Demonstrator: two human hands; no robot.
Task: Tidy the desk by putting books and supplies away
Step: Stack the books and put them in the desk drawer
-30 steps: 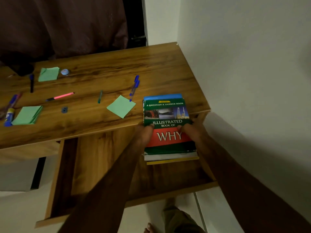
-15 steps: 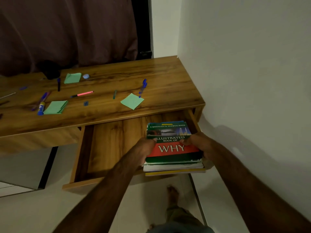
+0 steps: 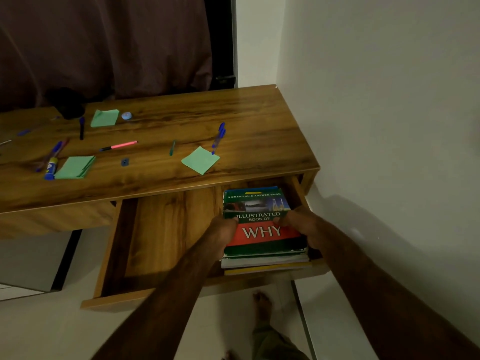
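The wood-grain tabletop [image 3: 181, 120] fills a corner, with a white wall [image 3: 389, 100] on its right and a dark curtain [image 3: 104, 48] at the far side. Scattered on it lie pens [image 3: 218, 137] and green paper squares [image 3: 200, 160]. Under its near edge the drawer [image 3: 168, 229] stands open. The left grip [image 3: 223, 229] and right grip [image 3: 301, 224] clasp the stack of books [image 3: 259, 203] at the drawer's right end.

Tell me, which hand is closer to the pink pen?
Left. The left hand grips the books on the side facing the pink pen; the right hand grips their other side, farther off.
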